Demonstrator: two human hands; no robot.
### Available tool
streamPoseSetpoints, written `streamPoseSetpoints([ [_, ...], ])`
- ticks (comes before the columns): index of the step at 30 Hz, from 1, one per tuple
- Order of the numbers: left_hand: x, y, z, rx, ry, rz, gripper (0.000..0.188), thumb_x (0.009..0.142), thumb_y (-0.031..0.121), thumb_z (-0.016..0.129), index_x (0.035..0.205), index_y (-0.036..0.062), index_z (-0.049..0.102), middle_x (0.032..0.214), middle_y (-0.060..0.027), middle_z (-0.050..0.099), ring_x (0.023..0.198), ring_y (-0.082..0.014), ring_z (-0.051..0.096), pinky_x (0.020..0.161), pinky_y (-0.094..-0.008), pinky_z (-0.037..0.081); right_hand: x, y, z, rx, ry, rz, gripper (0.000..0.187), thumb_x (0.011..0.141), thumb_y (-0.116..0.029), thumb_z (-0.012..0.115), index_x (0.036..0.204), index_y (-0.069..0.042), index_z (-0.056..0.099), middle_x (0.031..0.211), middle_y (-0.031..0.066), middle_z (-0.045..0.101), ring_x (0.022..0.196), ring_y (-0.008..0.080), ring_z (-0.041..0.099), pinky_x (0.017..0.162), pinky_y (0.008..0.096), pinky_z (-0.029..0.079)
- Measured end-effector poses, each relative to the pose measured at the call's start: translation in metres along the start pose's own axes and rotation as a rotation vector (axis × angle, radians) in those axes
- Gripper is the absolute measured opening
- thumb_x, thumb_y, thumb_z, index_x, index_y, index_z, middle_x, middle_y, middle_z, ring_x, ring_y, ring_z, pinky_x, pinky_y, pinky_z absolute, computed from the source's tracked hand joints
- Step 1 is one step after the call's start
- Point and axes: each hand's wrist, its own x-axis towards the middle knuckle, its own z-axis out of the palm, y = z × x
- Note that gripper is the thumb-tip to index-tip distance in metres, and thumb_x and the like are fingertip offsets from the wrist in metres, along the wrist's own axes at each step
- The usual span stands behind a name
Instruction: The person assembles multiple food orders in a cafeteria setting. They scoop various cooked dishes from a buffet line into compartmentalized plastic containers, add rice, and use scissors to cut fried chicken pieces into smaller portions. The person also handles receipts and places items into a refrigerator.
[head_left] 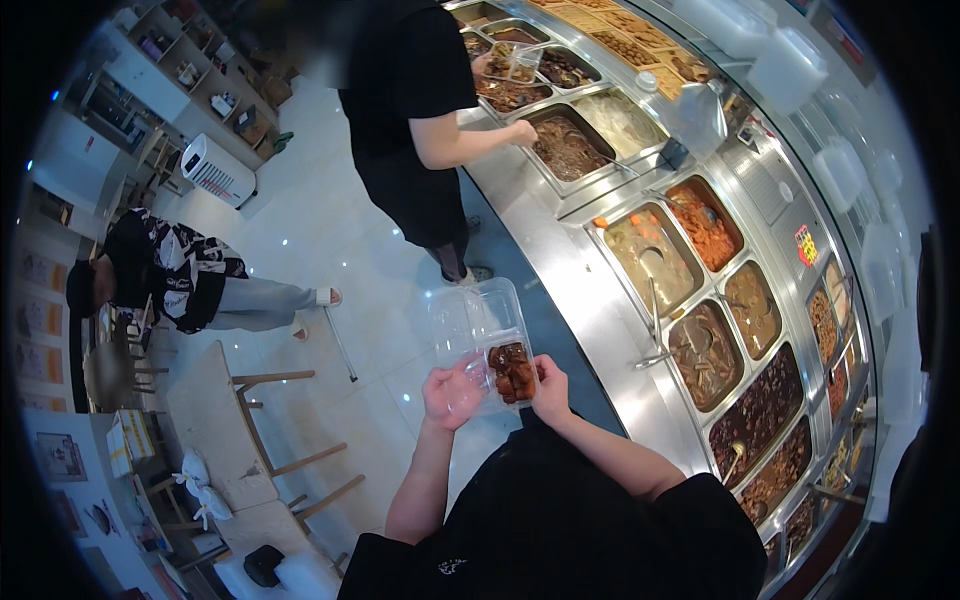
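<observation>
In front of my body I hold a clear plastic takeaway container with its hinged lid standing up. Glossy reddish-brown chunks of food fill its right-hand compartment; the left one looks bare. My left hand is closed on the left side, its fingers partly seen through the clear plastic. At the right side, my right hand grips the wall beside the chunks. The container is over the floor, left of the steel counter.
Along the right runs the counter with several food pans, including orange-red food and dark beans. A co-worker in black stands ahead, holding a clear container. Another person is at the far left. A wooden table stands left.
</observation>
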Motion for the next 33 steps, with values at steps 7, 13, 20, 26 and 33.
streamPoseSetpoints([
  [7, 0.03, 0.131, -0.016, 0.039, 0.113, 0.195, 0.068, 0.086, 0.034, 0.051, 0.144, -0.0016, 0.046, 0.146, -0.0219, 0.05, 0.135, -0.0355, 0.048, 0.114, -0.0503, 0.037, 0.102, -0.044, 0.119, 0.034, -0.235, -0.195, 0.027, 0.083, -0.013, 0.079, 0.106, -0.005, 0.066, 0.094, 0.0077, 0.072, 0.087, 0.0162, 0.067, 0.083, 0.0315, 0.052],
  [13, 0.055, 0.258, -0.006, 0.128, 0.074, 0.214, 0.07, 0.086, 0.034, 0.054, 0.145, -0.0014, 0.045, 0.149, -0.0223, 0.048, 0.138, -0.0383, 0.044, 0.116, -0.0528, 0.033, 0.193, -0.095, 0.209, 0.071, -0.517, -0.179, 0.048, 0.086, -0.022, 0.079, 0.128, -0.008, 0.06, 0.115, 0.0128, 0.071, 0.107, 0.0259, 0.069, 0.096, 0.037, 0.051],
  [20, 0.112, 0.339, 0.021, 0.239, -0.006, -0.08, 0.066, 0.086, 0.033, 0.054, 0.142, -0.0012, 0.047, 0.15, -0.0234, 0.046, 0.143, -0.04, 0.037, 0.119, -0.0566, 0.027, 0.232, -0.1, 0.249, 0.173, -0.335, -0.286, 0.057, 0.082, -0.024, 0.081, 0.131, -0.007, 0.056, 0.114, 0.0141, 0.07, 0.105, 0.0273, 0.068, 0.096, 0.0387, 0.05],
  [26, 0.163, 0.355, 0.018, 0.334, -0.106, -0.454, 0.071, 0.084, 0.037, 0.055, 0.144, 0.0004, 0.043, 0.156, -0.027, 0.034, 0.147, -0.0425, 0.028, 0.121, -0.0599, 0.021, 0.195, -0.086, 0.198, 0.058, -0.27, -0.091, 0.046, 0.08, -0.025, 0.083, 0.116, -0.003, 0.064, 0.097, 0.0052, 0.07, 0.089, 0.0142, 0.066, 0.081, 0.0317, 0.053],
  [33, 0.225, 0.269, 0.041, 0.338, -0.146, -0.903, 0.062, 0.089, 0.029, 0.05, 0.142, -0.0053, 0.047, 0.142, -0.0266, 0.051, 0.131, -0.0393, 0.05, 0.113, -0.0506, 0.037, 0.103, -0.074, 0.042, 0.411, 0.469, 0.132, 0.021, 0.096, -0.011, 0.064, 0.115, -0.003, 0.064, 0.096, 0.0066, 0.071, 0.078, 0.0126, 0.065, 0.074, 0.0278, 0.054],
])
